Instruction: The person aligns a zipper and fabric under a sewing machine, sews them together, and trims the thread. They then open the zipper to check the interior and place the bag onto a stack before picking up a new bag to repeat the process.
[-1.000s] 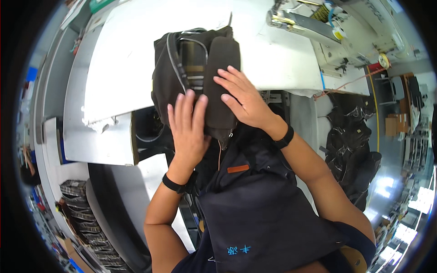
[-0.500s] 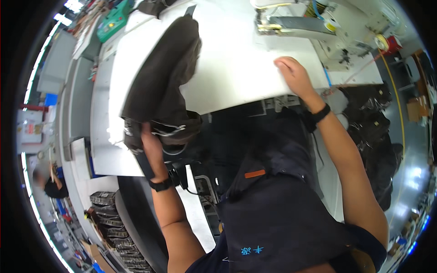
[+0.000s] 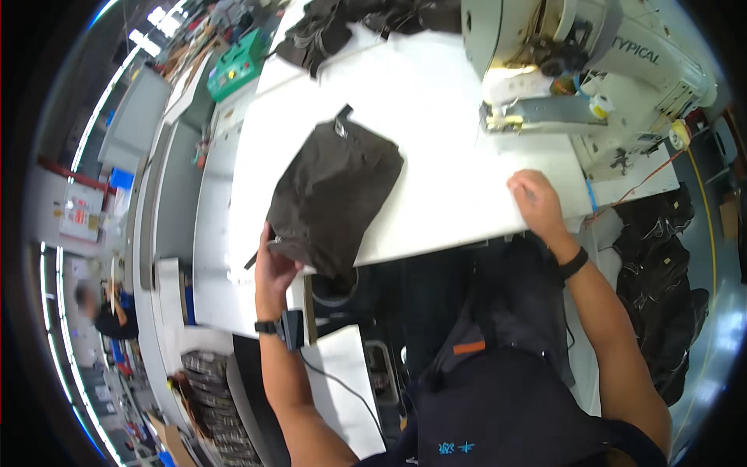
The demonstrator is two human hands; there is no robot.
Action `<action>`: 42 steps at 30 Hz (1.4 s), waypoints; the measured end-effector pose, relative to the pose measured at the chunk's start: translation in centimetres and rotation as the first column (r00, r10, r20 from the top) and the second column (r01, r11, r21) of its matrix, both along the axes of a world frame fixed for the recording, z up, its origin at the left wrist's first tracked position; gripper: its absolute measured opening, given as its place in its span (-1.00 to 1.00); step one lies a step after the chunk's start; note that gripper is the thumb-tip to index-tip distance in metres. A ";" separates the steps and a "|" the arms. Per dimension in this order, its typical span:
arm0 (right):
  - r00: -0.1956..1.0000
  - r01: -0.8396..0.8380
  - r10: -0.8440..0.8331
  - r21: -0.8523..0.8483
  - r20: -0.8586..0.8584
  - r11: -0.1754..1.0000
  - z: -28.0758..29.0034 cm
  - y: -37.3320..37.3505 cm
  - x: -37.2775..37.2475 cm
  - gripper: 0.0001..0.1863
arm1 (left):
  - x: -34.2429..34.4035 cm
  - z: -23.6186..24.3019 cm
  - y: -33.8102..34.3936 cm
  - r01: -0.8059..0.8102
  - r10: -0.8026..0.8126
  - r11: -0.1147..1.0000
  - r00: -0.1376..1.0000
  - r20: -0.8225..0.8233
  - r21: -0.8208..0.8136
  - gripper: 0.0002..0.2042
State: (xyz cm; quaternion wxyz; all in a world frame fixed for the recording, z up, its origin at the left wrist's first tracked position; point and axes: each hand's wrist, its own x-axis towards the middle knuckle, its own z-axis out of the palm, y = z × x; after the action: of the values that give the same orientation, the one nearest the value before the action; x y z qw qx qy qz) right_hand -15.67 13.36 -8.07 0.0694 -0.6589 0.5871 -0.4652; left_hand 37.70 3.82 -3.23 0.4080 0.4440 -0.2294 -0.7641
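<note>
The left hand [image 3: 274, 268] pinches the near end of a dark fabric bag [image 3: 334, 198], which lies flat at the white surface's [image 3: 436, 156] near-left edge. The right hand [image 3: 535, 204] rests at the near edge, fingers loosely curled, holding nothing. The bag lies short of the sewing machine [image 3: 576, 70], apparently unstitched.

Left hand [image 3: 274, 268] grips dark fabric piece [image 3: 334, 194] on white table [image 3: 436, 101]; right hand [image 3: 535, 204] flat near sewing machine [image 3: 583, 70]
</note>
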 end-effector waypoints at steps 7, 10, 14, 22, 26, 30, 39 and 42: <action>0.998 0.001 -0.005 -0.049 -0.066 0.999 0.8 -0.4 0.6 -0.97 | -0.3 -1.1 -8.3 0.200 -0.198 0.980 0.975 0.097 -0.014 -0.60; 0.996 0.010 -0.016 -0.064 -0.092 0.998 1.3 -0.5 0.8 -0.98 | -2.6 0.3 -13.2 0.174 -0.135 0.975 0.957 0.257 -0.138 -0.77; 0.985 0.036 -0.039 -0.020 -0.167 0.999 1.6 -0.6 1.1 -0.93 | -8.5 7.1 -20.4 0.182 0.000 0.845 0.941 0.339 -0.503 -0.86; 0.964 0.082 -0.068 0.042 -0.257 0.996 1.9 -0.6 1.3 -0.88 | -29.2 24.7 -33.7 0.632 0.772 -0.225 0.580 0.261 -0.742 -0.69; 0.961 0.084 -0.061 0.074 -0.271 0.994 2.0 -0.5 1.3 -0.87 | -40.7 28.4 -37.0 0.504 0.697 -0.275 0.691 0.192 -0.819 -0.55; 0.952 0.111 -0.088 0.063 -0.294 0.992 2.2 -0.4 1.2 -0.85 | -45.5 27.3 -39.7 0.347 0.645 -0.310 0.760 0.073 -0.885 -0.49; 0.959 0.107 -0.105 -0.007 -0.264 0.994 1.1 0.2 0.9 -0.85 | -33.5 7.1 -39.2 0.970 0.272 0.165 -0.220 0.937 0.179 0.00; 0.956 0.112 -0.116 -0.028 -0.271 0.993 0.5 0.3 0.8 -0.86 | -26.4 3.0 -33.8 0.907 0.112 0.326 -0.315 0.942 0.265 0.18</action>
State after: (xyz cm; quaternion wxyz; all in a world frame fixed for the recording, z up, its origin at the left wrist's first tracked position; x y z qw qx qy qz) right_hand -14.92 13.66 -7.57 -0.0430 -0.6819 0.6251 -0.3773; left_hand 11.30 -29.96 -0.28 -0.1443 0.4638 -0.8634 -0.1361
